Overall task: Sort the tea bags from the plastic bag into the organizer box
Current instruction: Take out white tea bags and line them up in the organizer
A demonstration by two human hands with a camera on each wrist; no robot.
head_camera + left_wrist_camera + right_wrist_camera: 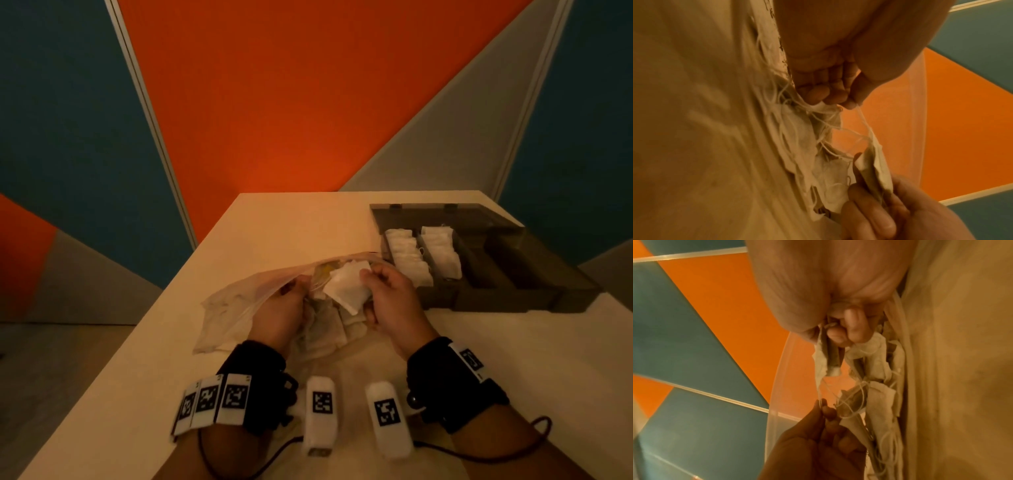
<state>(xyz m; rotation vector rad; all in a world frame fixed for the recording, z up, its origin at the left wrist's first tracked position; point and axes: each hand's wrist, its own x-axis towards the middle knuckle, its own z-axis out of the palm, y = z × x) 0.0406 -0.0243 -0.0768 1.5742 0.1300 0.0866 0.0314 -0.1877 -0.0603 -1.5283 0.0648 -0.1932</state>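
Note:
A clear plastic bag (233, 308) lies open on the table, holding a heap of white tea bags (329, 332) with tangled strings. My right hand (368, 279) pinches one white tea bag (346, 289) lifted over the bag's mouth; the right wrist view shows its fingers (840, 332) curled on the tea bag (824, 360). My left hand (301, 286) is at the mouth too, pinching that tea bag's string (863, 120) between thumb and fingertips (849, 102). The dark organizer box (513, 301) stands open at the right, two compartments filled with tea bags (411, 257).
The pale table (291, 219) ends at a left edge running diagonally and a far edge against an orange, teal and grey wall. The box's right compartments (507, 263) look dark and unfilled. Cables trail from both wrist bands near the front.

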